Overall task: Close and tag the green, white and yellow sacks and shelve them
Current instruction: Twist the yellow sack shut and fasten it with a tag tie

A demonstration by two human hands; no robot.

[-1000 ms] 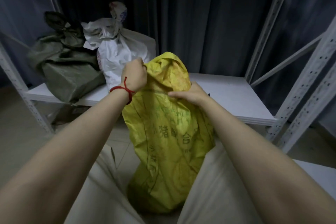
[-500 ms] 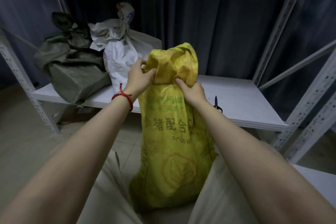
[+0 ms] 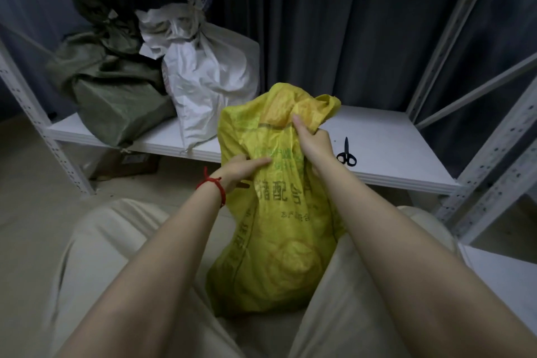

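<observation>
The yellow sack (image 3: 279, 241) stands on the floor between my knees, its printed side facing me and its mouth loose and crumpled. My right hand (image 3: 312, 139) grips the gathered fabric near the sack's top. My left hand (image 3: 242, 168) lies lower on the sack's left side with its fingers stretched flat across the fabric. On the white shelf (image 3: 392, 148) behind, the green sack (image 3: 113, 90) sits at the far left with a knotted top. The white sack (image 3: 209, 75) leans beside it, its neck bunched and tied.
Black scissors (image 3: 346, 154) lie on the shelf just right of my right hand. White perforated uprights (image 3: 499, 148) frame the shelf, and a second shelf unit (image 3: 505, 273) stands at the right. A cardboard box (image 3: 130, 163) sits on the floor under the shelf. Dark curtains hang behind.
My left hand has let go of the sack's top and dropped to its left side, fingers flat. My right hand has shifted up and now bunches the neck. The sack's top has slumped.
</observation>
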